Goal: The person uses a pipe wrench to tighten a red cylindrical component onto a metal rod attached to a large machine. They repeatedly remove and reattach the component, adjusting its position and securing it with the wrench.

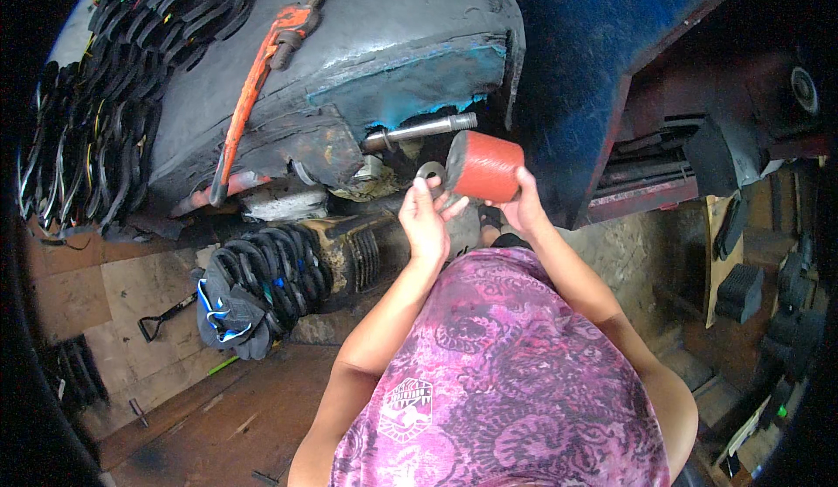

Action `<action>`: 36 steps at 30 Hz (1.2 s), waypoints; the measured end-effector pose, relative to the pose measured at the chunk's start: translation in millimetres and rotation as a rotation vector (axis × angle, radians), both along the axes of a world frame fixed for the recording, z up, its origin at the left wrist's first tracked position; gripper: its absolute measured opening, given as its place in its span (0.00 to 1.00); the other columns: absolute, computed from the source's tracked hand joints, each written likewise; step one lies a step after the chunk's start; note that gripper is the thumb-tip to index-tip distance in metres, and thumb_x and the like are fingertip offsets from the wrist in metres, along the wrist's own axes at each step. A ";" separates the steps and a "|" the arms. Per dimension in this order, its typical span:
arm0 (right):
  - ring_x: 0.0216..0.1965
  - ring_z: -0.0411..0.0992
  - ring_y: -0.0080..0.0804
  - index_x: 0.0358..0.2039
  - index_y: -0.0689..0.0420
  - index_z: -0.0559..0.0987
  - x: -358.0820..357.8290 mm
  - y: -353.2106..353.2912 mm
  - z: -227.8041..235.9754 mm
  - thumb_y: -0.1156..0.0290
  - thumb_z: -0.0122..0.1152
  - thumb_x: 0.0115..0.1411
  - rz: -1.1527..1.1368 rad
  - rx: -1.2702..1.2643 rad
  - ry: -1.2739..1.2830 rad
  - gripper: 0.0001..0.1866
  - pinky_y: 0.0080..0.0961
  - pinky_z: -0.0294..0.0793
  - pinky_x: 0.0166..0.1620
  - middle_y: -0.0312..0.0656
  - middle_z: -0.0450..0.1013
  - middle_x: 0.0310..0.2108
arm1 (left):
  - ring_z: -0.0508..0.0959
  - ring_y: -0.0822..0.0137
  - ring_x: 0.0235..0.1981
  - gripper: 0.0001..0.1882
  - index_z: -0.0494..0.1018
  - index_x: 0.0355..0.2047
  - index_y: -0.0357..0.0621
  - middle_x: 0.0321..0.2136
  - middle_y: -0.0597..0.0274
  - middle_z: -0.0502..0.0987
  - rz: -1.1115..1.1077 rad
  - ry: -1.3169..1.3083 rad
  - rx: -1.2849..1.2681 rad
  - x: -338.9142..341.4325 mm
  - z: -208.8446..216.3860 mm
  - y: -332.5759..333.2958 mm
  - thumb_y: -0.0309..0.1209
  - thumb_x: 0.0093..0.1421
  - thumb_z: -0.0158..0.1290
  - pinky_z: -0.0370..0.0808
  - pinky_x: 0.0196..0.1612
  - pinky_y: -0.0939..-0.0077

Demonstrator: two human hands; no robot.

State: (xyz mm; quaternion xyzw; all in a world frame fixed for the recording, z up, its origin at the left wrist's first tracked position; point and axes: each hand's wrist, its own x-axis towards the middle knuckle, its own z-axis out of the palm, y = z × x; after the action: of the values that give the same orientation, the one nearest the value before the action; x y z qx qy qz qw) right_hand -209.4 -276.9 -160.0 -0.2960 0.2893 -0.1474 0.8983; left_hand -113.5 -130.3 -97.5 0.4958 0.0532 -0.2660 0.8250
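My right hand grips a red, rough-surfaced drum with a dark grey end, held tilted in front of me. In my left hand a flat metal washer is held at the fingertips, close beside the drum's grey end. Some of the left fingers reach under the drum; whether they touch it is hard to tell. Just beyond both hands a shiny metal shaft with a threaded end sticks out to the right from the machine. No drum sits on the visible part of the shaft.
An orange pipe wrench lies on the grey machine cover. Dark curved pieces are stacked at the far left, with another bundle below the machine. A blue panel rises at right. Shelving with dark pieces stands farther right.
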 end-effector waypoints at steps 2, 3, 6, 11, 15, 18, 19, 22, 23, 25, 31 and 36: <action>0.44 0.71 0.33 0.57 0.50 0.67 5.5 -12.4 -7.0 0.35 0.52 0.53 0.020 -0.033 -0.050 0.39 0.32 0.71 0.37 0.39 0.72 0.48 | 0.80 0.52 0.41 0.19 0.69 0.40 0.38 0.39 0.54 0.76 -0.023 0.021 -0.004 10.7 -2.0 5.3 0.45 0.69 0.43 0.83 0.39 0.54; 0.40 0.72 0.31 0.55 0.49 0.68 8.0 -19.2 -11.2 0.30 0.50 0.52 0.035 -0.051 -0.085 0.40 0.28 0.70 0.34 0.38 0.73 0.46 | 0.80 0.51 0.41 0.19 0.69 0.39 0.38 0.38 0.52 0.76 -0.022 0.052 0.031 13.0 -3.6 8.3 0.45 0.69 0.43 0.82 0.39 0.54; 0.46 0.72 0.34 0.57 0.51 0.68 13.8 -47.7 -23.6 0.31 0.57 0.48 0.085 -0.120 -0.109 0.45 0.35 0.73 0.41 0.40 0.72 0.49 | 0.81 0.49 0.40 0.19 0.69 0.36 0.40 0.37 0.51 0.77 -0.041 0.066 0.035 10.6 -9.2 23.1 0.45 0.69 0.43 0.82 0.38 0.56; 0.46 0.73 0.36 0.52 0.56 0.72 13.6 -88.6 -29.1 0.33 0.63 0.43 0.182 -0.247 -0.082 0.45 0.37 0.73 0.46 0.41 0.74 0.46 | 0.82 0.52 0.35 0.18 0.68 0.34 0.38 0.33 0.52 0.77 0.035 0.122 0.130 3.3 -16.1 55.4 0.42 0.70 0.42 0.83 0.33 0.63; 0.43 0.73 0.36 0.54 0.52 0.69 12.8 -98.4 -19.4 0.29 0.60 0.43 0.105 -0.242 -0.078 0.47 0.37 0.73 0.37 0.40 0.73 0.46 | 0.82 0.52 0.35 0.19 0.69 0.36 0.38 0.34 0.52 0.77 0.099 0.151 0.144 5.8 -13.2 76.3 0.43 0.70 0.41 0.83 0.34 0.63; 0.44 0.72 0.35 0.58 0.48 0.66 13.5 -91.3 -10.4 0.25 0.56 0.44 0.062 -0.129 -0.106 0.49 0.33 0.70 0.32 0.39 0.71 0.49 | 0.82 0.51 0.38 0.20 0.69 0.40 0.36 0.36 0.50 0.78 0.108 0.196 0.083 8.8 -4.9 83.2 0.44 0.71 0.39 0.82 0.37 0.61; 0.44 0.72 0.35 0.58 0.48 0.66 14.2 -86.5 -8.3 0.25 0.56 0.44 0.055 -0.146 -0.101 0.49 0.32 0.70 0.32 0.39 0.71 0.49 | 0.81 0.50 0.39 0.21 0.69 0.41 0.36 0.37 0.49 0.78 0.091 0.187 0.021 9.4 -1.6 83.5 0.44 0.71 0.39 0.82 0.38 0.61; 0.44 0.72 0.34 0.57 0.48 0.66 19.4 -69.1 -4.7 0.27 0.58 0.45 0.025 -0.210 -0.060 0.47 0.33 0.71 0.35 0.39 0.71 0.49 | 0.80 0.49 0.42 0.22 0.70 0.41 0.33 0.41 0.46 0.78 0.030 0.186 -0.109 12.1 8.8 82.4 0.43 0.71 0.38 0.80 0.42 0.60; 0.45 0.72 0.34 0.57 0.49 0.66 20.2 -64.3 -3.6 0.28 0.58 0.45 0.002 -0.218 -0.061 0.47 0.33 0.71 0.35 0.39 0.71 0.49 | 0.80 0.49 0.42 0.22 0.70 0.42 0.33 0.40 0.46 0.78 0.021 0.207 -0.099 12.6 12.0 82.4 0.43 0.71 0.38 0.80 0.42 0.59; 0.45 0.71 0.35 0.57 0.49 0.66 20.2 -57.8 -1.6 0.29 0.60 0.45 -0.020 -0.256 -0.101 0.47 0.34 0.72 0.37 0.39 0.70 0.50 | 0.80 0.49 0.43 0.22 0.70 0.42 0.32 0.40 0.46 0.78 -0.034 0.199 -0.140 13.6 16.7 83.2 0.43 0.71 0.38 0.80 0.43 0.59; 0.55 0.67 0.36 0.59 0.58 0.64 15.4 -60.8 6.2 0.42 0.69 0.43 -0.148 -0.419 -0.213 0.49 0.38 0.68 0.56 0.41 0.67 0.54 | 0.79 0.47 0.45 0.22 0.70 0.44 0.31 0.41 0.45 0.77 -0.092 0.219 -0.172 15.1 20.2 94.9 0.42 0.70 0.39 0.79 0.45 0.58; 0.57 0.66 0.35 0.60 0.61 0.63 17.3 -64.0 9.1 0.45 0.69 0.43 -0.127 -0.468 -0.202 0.49 0.36 0.64 0.60 0.43 0.67 0.55 | 0.78 0.51 0.47 0.18 0.72 0.43 0.35 0.45 0.46 0.76 -0.229 0.169 -0.178 26.7 36.6 86.5 0.39 0.69 0.41 0.79 0.43 0.62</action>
State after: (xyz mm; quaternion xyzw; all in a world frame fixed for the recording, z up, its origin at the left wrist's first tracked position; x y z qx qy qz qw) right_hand -192.1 -341.0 -150.9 -0.4608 0.1742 -0.2953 0.8186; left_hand -86.8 -43.8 -60.9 0.3993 0.0418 -0.4028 0.8225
